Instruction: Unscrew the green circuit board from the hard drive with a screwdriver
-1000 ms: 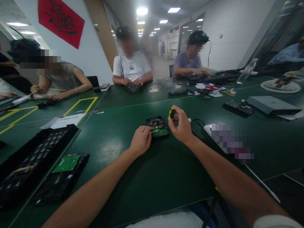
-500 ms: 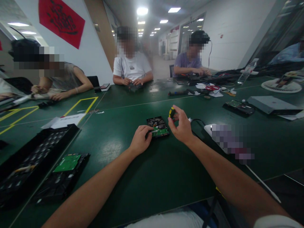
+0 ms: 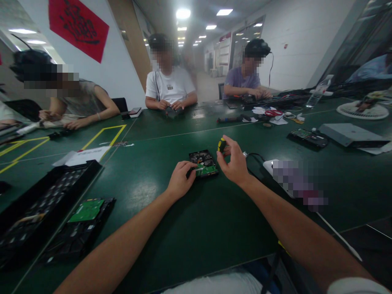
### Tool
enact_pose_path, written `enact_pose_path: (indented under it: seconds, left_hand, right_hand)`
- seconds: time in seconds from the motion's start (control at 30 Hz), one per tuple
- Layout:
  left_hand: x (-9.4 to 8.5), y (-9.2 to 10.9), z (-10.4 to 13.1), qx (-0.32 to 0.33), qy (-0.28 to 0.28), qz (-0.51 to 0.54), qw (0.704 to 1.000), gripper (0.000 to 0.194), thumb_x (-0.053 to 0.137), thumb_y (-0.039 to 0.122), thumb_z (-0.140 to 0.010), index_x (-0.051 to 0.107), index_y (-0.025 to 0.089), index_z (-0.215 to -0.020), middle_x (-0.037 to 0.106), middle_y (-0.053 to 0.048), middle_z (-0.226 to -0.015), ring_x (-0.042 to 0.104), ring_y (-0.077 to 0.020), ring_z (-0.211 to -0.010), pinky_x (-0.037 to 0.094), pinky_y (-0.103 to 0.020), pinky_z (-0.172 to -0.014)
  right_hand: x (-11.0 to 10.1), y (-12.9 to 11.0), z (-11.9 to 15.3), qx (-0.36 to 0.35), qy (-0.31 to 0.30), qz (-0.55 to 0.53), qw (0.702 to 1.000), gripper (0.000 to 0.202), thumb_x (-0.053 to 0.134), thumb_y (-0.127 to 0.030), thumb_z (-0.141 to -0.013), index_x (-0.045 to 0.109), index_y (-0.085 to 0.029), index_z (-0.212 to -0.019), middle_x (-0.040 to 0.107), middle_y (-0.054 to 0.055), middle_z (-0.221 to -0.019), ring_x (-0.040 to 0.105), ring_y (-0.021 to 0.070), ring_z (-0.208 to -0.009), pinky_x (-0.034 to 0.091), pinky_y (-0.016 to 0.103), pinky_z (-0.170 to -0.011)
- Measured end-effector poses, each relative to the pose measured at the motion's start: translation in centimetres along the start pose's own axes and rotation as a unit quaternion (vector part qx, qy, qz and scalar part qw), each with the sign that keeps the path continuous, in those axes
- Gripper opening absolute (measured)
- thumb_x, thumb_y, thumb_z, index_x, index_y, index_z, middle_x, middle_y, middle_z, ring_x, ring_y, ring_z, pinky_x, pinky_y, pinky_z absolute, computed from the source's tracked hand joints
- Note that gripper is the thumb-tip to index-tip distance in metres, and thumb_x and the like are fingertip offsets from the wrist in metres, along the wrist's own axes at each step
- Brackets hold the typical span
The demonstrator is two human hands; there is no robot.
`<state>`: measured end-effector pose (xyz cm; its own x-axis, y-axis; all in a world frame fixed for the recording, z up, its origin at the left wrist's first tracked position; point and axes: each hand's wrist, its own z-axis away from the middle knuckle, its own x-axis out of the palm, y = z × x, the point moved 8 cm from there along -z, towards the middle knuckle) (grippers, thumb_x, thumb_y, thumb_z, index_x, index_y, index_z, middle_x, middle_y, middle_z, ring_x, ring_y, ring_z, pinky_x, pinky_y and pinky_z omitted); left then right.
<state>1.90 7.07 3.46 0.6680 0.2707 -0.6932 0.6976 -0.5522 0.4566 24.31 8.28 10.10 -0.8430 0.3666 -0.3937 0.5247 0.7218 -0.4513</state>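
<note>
A hard drive (image 3: 200, 157) lies on the green table with its circuit board (image 3: 207, 169) facing up. My left hand (image 3: 183, 179) is closed on the drive's left edge, fingertips beside the board. My right hand (image 3: 233, 161), just right of the drive, grips a screwdriver by its yellow and black handle (image 3: 221, 145). The handle's end points up and its shaft is hard to see. Behind my right wrist runs a dark cable (image 3: 255, 155) to a white device (image 3: 277, 173), partly blurred out.
On the left sit a long black tray (image 3: 92, 166) and another drive with a green board (image 3: 87, 210). A further drive (image 3: 308, 139), a grey metal box (image 3: 352, 134) and a bottle (image 3: 319, 92) are at the right. Several people sit across the table.
</note>
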Motion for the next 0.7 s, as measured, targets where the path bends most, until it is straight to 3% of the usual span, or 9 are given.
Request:
enact_pose_path:
  seconds: [0.27, 0.53, 0.7]
  left_hand:
    - [-0.02, 0.08, -0.05, -0.009, -0.008, -0.008, 1.0, 0.027, 0.06, 0.019, -0.096, 0.068, 0.023, -0.121, 0.067, -0.009, -0.118, 0.062, -0.0264, -0.114, 0.055, -0.048, -0.103]
    - [0.6, 0.1, 0.06, 0.016, -0.015, -0.034, 0.999, 0.037, 0.055, 0.021, -0.099, 0.066, 0.021, -0.134, 0.062, -0.012, -0.121, 0.061, -0.027, -0.115, 0.055, -0.048, -0.102]
    - [0.77, 0.43, 0.07, 0.032, -0.017, -0.048, 0.998, 0.036, 0.052, 0.021, -0.101, 0.069, 0.02, -0.132, 0.061, -0.013, -0.12, 0.06, -0.0274, -0.113, 0.055, -0.049, -0.101]
  right_hand:
    - [-0.04, -0.22, -0.08, -0.003, 0.0, 0.004, 1.0, 0.06, 0.059, -0.036, -0.101, 0.037, -0.033, -0.157, 0.061, 0.012, -0.134, 0.07, 0.0243, -0.097, 0.067, 0.046, -0.085]
    - [-0.05, -0.37, -0.13, -0.007, -0.002, 0.002, 1.0, 0.06, 0.059, -0.035, -0.101, 0.037, -0.032, -0.157, 0.06, 0.012, -0.132, 0.07, 0.024, -0.098, 0.067, 0.045, -0.084]
    - [-0.01, -0.37, -0.14, -0.006, -0.001, 0.005, 1.0, 0.061, 0.059, -0.036, -0.101, 0.036, -0.032, -0.157, 0.061, 0.013, -0.132, 0.07, 0.0244, -0.097, 0.067, 0.045, -0.084]
